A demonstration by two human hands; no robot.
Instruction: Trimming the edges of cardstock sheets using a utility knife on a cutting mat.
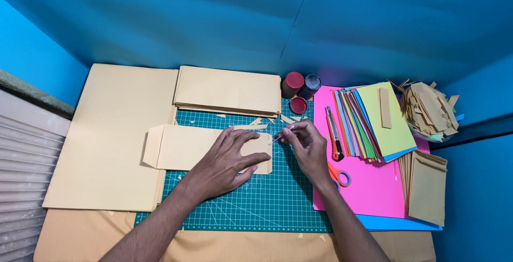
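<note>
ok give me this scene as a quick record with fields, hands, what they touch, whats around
left hand: flat on a tan paper envelope piece, pressing it down
right hand: pinches a thin brush-like tool at the paper's right edge
surface: green cutting mat
left of mat: large tan sheets
back: tan paper stack, small jars
right: pink sheet, coloured papers, orange cutter, scissors, paper scraps

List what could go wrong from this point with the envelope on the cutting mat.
1. The right hand works a thin brush at the edge of the tan envelope; whatever it carries could smear onto the green cutting mat.
2. The left hand presses flat near that edge and may get smudged.
3. The open red jar stands close behind and might tip.
</note>
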